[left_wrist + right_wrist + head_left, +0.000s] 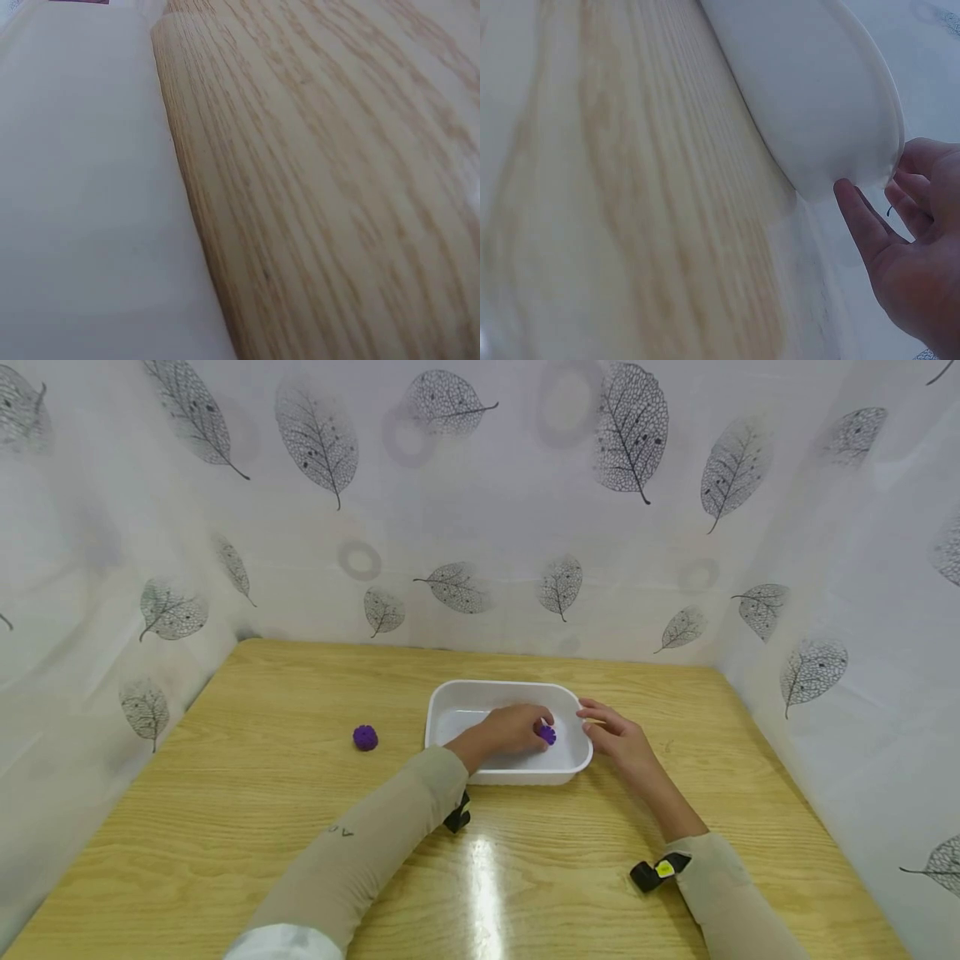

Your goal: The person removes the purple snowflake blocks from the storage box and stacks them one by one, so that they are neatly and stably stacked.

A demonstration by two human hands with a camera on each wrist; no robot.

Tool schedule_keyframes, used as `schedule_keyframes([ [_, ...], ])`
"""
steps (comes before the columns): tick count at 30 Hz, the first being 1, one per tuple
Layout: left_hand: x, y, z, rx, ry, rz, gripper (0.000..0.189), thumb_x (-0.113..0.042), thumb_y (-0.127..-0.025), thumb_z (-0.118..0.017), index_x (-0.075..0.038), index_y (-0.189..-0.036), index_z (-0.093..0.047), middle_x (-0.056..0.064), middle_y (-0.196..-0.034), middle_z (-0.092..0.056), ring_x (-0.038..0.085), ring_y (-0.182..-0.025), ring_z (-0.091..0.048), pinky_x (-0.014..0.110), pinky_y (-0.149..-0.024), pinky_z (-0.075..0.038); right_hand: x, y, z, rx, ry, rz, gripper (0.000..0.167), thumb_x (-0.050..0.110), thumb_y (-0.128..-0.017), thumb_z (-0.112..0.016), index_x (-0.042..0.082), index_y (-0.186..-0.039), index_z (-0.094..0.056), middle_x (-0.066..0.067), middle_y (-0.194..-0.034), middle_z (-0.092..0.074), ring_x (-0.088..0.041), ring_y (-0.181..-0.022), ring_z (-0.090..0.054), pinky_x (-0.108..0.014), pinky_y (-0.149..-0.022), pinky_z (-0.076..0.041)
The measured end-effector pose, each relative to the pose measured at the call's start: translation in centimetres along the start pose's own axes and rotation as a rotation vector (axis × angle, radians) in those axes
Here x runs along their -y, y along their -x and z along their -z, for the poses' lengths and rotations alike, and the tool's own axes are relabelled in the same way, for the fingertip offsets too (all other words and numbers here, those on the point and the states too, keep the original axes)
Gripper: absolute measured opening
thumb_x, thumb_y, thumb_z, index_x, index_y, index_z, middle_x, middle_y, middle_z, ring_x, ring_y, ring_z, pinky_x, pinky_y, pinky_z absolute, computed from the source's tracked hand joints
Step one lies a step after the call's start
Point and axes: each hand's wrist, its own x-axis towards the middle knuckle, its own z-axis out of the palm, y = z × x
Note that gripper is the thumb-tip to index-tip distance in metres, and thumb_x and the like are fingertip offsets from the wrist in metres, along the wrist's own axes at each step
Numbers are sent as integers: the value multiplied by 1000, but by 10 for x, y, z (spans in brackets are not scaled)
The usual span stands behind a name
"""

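In the head view, my left hand reaches into a white plastic tray, its curled fingers and thumb pinching a small purple piece with a notched, flower-like edge. The hand covers part of that piece. At the tray's right end is my right hand, fingertips at the rim. Seen from the right wrist, the right thumb touches the outer wall while the other fingers hold the rim. A second purple piece, rounded and notched, lies on the table left of the tray.
The wooden table extends around the tray. A white curtain with a leaf print hangs behind it and along both sides. Each wrist bears a black camera mount. In the left wrist view, the tray's outer wall fills the left side.
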Motion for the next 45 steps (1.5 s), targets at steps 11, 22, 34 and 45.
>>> schedule_keyframes([
  [11, 2, -2, -1, 4, -11, -9, 40, -32, -94, -72, -19, -131, -64, -4, -117, -69, 11, -108, -62, 32, -98, -49, -1, 0, 0, -5, -1, -2, 47, 31, -103, -59, 1, -139, -56, -6, -161, -38, -35, -140, -45, -17, -91, -53],
  [22, 1, 0, 11, -50, 53, -83, 39, -31, -91, -75, -19, -127, -67, -5, -120, -68, 11, -111, -61, 30, -100, -48, -1, 0, -2, 3, -5, 20, 45, 31, -103, -59, 1, -136, -59, -7, -160, -39, -37, -142, -43, -18, -91, -53],
  [34, -6, 19, 24, -165, 81, -145, 39, -39, -92, -73, -23, -127, -67, -7, -117, -64, 9, -110, -59, 30, -94, -49, -2, 0, 1, 3, 27, 11, 46, 37, -102, -59, 6, -136, -60, -1, -160, -40, -32, -144, -42, -19, -92, -53],
  [45, 5, 60, 35, -337, 232, -150, 37, -37, -91, -75, -21, -124, -68, -7, -110, -63, 13, -85, -54, 27, -69, -48, -2, 0, 0, -7, 12, 9, 45, 34, -102, -60, 4, -135, -60, -2, -160, -40, -31, -145, -41, -17, -92, -52],
])
